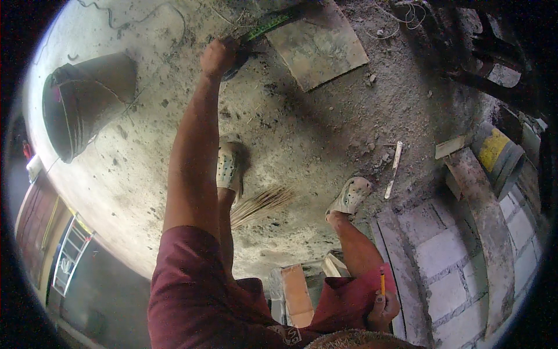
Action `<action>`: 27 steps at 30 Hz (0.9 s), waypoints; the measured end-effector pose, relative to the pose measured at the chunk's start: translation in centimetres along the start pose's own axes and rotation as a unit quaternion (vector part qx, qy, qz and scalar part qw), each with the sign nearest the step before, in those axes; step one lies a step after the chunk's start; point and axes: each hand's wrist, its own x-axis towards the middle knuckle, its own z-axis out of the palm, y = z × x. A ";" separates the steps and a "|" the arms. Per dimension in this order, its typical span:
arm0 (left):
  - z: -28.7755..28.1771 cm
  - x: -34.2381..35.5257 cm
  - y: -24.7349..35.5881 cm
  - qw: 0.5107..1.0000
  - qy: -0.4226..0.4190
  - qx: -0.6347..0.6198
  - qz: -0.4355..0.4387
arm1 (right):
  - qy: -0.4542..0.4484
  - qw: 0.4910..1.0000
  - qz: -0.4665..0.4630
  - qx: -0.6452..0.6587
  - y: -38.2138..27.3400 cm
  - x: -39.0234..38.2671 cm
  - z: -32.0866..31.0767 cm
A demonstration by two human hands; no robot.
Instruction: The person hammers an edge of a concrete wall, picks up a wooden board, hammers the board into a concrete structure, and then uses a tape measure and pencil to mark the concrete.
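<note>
My left hand [220,56] reaches far forward over the dusty floor. Its fingers are closed around the dark end of a long, narrow tool with a green strip [270,26]; I cannot make out its exact kind. The tool's other end reaches over a flat, stained square board [319,46] lying on the ground. Low at the right, beside my thigh, my right hand [382,314] grips a yellow pencil [382,280] that points upward.
A dark bucket [87,104] lies tipped at the left. A stick broom [264,206] rests between my feet; a thin white strip [393,170] lies beyond my right shoe. A block wall [444,250], a plank [485,215] and a yellow-patched bucket [497,154] stand at right.
</note>
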 end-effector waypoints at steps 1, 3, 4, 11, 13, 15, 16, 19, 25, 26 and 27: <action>0.2 -0.4 0.6 0.996 -0.006 0.085 0.031 | -0.001 1.000 0.008 0.002 -0.1 0.0 0.0; 0.1 -1.3 2.6 0.983 -0.011 0.167 0.068 | 0.009 1.000 0.007 0.009 0.2 -0.2 0.2; -0.3 -2.0 3.2 0.985 -0.006 0.158 0.069 | 0.015 1.000 0.002 0.018 0.3 -0.2 0.2; -0.8 -3.5 3.8 0.985 0.045 0.131 0.101 | 0.020 0.999 0.012 0.022 0.4 0.0 0.0; -0.7 -3.3 4.1 0.986 0.037 0.141 0.080 | 0.000 0.999 0.019 0.026 1.0 -0.2 -0.1; -0.6 -2.7 4.2 0.986 0.024 0.159 0.049 | 0.015 1.000 0.015 0.020 -0.2 0.7 -0.1; -0.2 -2.5 3.8 0.981 0.018 0.186 0.056 | 0.031 0.999 0.012 0.015 -0.6 0.9 -0.1; 0.7 -1.8 1.8 0.982 0.026 0.173 0.073 | 0.048 0.998 -0.027 0.006 0.7 0.7 0.1; 1.0 -1.6 2.4 0.981 -0.002 0.173 0.091 | 0.058 0.970 0.136 0.195 0.3 13.1 0.9; 0.9 -2.0 3.2 0.981 0.001 0.178 0.071 | 0.046 0.964 0.140 0.223 -0.4 15.8 1.4; 0.5 -2.5 4.0 0.981 0.006 0.185 0.049 | 0.068 0.982 0.019 0.177 -0.8 18.5 2.6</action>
